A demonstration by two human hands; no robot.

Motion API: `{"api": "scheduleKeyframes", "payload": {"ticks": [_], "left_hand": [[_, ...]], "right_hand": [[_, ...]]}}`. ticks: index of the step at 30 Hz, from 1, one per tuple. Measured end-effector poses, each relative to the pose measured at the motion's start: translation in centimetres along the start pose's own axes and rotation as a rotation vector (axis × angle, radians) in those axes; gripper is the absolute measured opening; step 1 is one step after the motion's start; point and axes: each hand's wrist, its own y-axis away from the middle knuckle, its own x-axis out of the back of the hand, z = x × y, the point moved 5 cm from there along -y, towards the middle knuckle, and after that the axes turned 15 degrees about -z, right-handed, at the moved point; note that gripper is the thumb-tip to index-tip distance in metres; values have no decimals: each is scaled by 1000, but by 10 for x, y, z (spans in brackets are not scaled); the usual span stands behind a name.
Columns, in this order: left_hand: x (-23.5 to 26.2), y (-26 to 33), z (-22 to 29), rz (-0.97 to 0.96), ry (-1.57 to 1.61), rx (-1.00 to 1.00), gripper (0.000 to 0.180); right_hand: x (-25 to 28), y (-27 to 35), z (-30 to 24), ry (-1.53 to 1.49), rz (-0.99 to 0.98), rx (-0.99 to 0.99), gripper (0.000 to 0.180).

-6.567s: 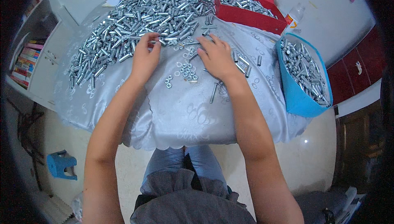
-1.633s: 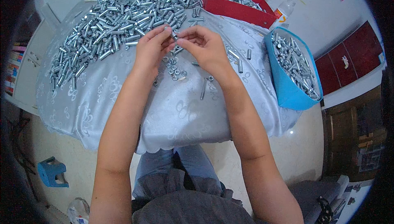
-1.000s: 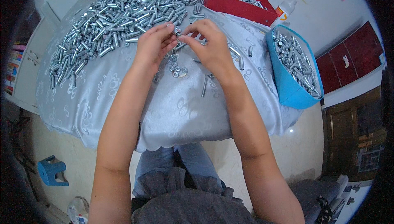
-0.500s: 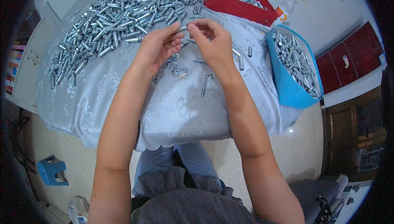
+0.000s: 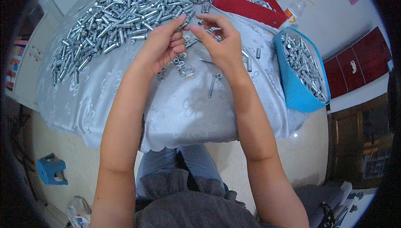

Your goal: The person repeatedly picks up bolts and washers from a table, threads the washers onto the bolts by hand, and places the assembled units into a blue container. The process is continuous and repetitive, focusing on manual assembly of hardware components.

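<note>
My left hand [image 5: 166, 44] is closed, with thumb and index finger pinching a small metal bolt [image 5: 184, 26] that the fingers partly hide. Close on its right is my right hand [image 5: 221, 40], thumb and index finger apart, with nothing visible between them. The right thumb tip comes near the bolt's end; whether it touches I cannot tell. Below the hands, several loose nuts [image 5: 179, 66] lie on the patterned silver tablecloth [image 5: 184, 115]. A thin bolt [image 5: 211, 86] rests nearer me with a nut [image 5: 219, 76] beside its upper end.
A large heap of metal anchor bolts [image 5: 121, 19] covers the table's far left. A red box [image 5: 250, 12] and a blue fabric bin [image 5: 294, 90], both holding metal parts, stand at far right and right. A plastic bottle [image 5: 295, 8] is behind them. Metal sleeves [image 5: 257, 53] lie right of my hand.
My right thumb and index finger have parted and moved off the metal piece that both hands held. My left fingers have curled in more around it. The view has shifted slightly.
</note>
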Motion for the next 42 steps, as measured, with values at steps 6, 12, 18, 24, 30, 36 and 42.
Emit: {"api": "scheduleKeyframes", "payload": {"ticks": [6,12,18,24,30,36,42], "left_hand": [[23,0,10,108,250,-200,16],[31,5,17,175,317,-297,14],[38,5,18,247,363,-312,14],[44,6,15,312,425,-292,14],[54,4,12,355,477,-301,14],[51,3,14,326,497,-295,16],[52,1,14,331,441,-313,16]], "right_hand": [[-22,11,13,419,-381,20,18],[-28,11,20,542,-368,-5,19],[-28,11,39,740,-327,-59,27],[-34,12,53,833,-336,-94,30],[-30,1,52,820,-278,-104,24],[-44,-36,65,924,-494,-103,19],[-46,-49,75,950,-543,-134,12]]}}
